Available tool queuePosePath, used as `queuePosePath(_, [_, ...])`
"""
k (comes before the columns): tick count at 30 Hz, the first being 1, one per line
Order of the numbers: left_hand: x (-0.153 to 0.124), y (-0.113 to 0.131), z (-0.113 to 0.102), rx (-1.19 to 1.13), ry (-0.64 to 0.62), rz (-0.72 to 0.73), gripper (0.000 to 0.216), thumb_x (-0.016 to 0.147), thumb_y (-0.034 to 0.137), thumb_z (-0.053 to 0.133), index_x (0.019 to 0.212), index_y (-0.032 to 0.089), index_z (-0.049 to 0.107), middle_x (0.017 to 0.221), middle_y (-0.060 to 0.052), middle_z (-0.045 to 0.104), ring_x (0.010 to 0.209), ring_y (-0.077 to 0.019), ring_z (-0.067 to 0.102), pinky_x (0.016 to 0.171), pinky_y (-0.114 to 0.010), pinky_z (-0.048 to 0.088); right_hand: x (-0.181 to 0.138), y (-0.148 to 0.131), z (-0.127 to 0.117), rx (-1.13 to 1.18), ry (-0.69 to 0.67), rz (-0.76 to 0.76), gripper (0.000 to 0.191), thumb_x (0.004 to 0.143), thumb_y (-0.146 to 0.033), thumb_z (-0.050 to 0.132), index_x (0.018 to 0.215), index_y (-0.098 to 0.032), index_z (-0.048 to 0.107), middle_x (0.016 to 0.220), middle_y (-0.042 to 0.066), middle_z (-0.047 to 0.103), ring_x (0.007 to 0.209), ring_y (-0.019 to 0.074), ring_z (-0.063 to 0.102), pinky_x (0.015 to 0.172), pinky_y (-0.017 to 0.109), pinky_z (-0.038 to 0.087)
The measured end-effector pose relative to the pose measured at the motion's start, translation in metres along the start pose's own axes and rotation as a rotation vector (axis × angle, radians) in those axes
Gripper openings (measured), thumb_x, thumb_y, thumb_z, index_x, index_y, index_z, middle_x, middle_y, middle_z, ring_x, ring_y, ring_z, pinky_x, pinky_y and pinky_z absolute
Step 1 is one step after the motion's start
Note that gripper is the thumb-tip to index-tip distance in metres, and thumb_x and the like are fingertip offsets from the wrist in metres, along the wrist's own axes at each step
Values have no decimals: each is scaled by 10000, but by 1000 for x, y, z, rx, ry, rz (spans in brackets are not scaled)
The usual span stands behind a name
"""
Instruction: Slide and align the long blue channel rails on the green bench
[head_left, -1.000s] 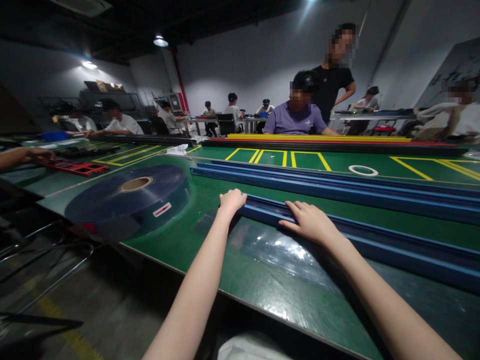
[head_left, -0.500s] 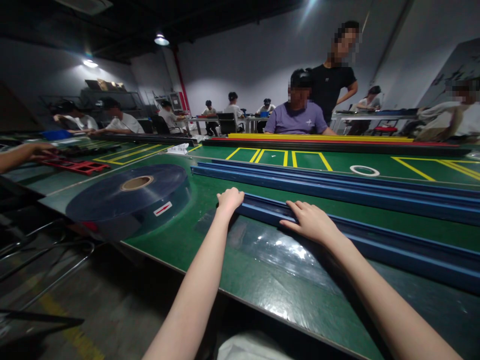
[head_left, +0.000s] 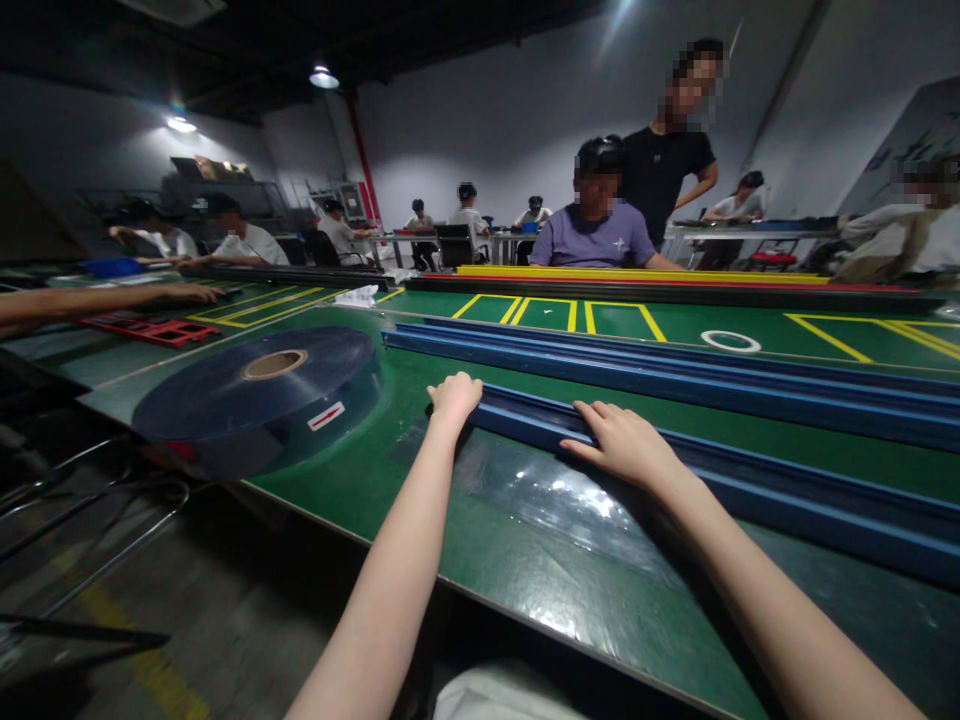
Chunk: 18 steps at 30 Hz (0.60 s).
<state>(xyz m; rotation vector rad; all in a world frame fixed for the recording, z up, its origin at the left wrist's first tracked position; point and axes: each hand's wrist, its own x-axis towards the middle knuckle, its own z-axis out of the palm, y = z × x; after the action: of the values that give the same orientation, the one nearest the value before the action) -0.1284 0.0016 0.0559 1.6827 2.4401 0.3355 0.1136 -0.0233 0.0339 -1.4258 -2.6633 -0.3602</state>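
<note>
A long blue rail [head_left: 750,480] lies across the green table [head_left: 360,470] in front of me. My left hand [head_left: 453,396] is curled over the rail's left end, fingers closed on it. Further right, my right hand [head_left: 621,440] lies flat on top of the rail with the fingers stretched out. A sheet of clear film [head_left: 555,500] is spread on the table just below the rail, under both wrists.
A big roll of bluish film [head_left: 259,395] lies flat to the left. Two more blue rails [head_left: 675,365] run behind mine. A white ring [head_left: 726,341] sits further back. A seated person [head_left: 596,225] faces me; another person's arm [head_left: 105,300] reaches in from the left near red frames [head_left: 154,328].
My left hand has slid slightly left along the rail's end. The other person's arm at the left has stretched further to the right. My right hand has stayed put.
</note>
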Motion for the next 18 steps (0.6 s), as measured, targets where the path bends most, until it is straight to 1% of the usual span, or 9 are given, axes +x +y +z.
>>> queuePosePath(6, [0, -1, -1, 0, 96, -58, 398, 844, 290, 331, 1023, 122, 644, 1113, -183, 628, 1041, -295, 579, 937, -475, 340, 0, 0, 0, -5, -1, -1, 645, 859, -589, 314, 1237, -95, 486, 1087, 175, 601, 928, 283, 586, 791, 379, 432])
queuePosePath(13, [-6, 2, -2, 13, 204, -115, 377, 852, 284, 353, 975, 115, 668, 1066, -186, 645, 1069, -315, 553, 939, -505, 317, 0, 1, 2, -1, 9, 1, 639, 855, -599, 312, 1237, -118, 487, 1085, 171, 605, 918, 275, 588, 785, 374, 431])
queuePosePath(16, [-8, 4, -1, 37, 296, -91, 364, 852, 265, 364, 970, 102, 667, 1057, -186, 641, 1058, -322, 547, 931, -506, 318, 0, 1, 2, -2, 11, 2, 638, 856, -594, 317, 1244, -115, 481, 1093, 170, 604, 930, 276, 585, 790, 371, 430])
queuePosePath(18, [-10, 7, 2, 49, 371, -24, 352, 849, 246, 375, 1017, 99, 648, 1067, -174, 633, 1045, -317, 545, 923, -493, 327, 0, 1, 2, 6, 12, 3, 636, 856, -590, 322, 1242, -110, 483, 1096, 175, 602, 933, 280, 585, 790, 377, 430])
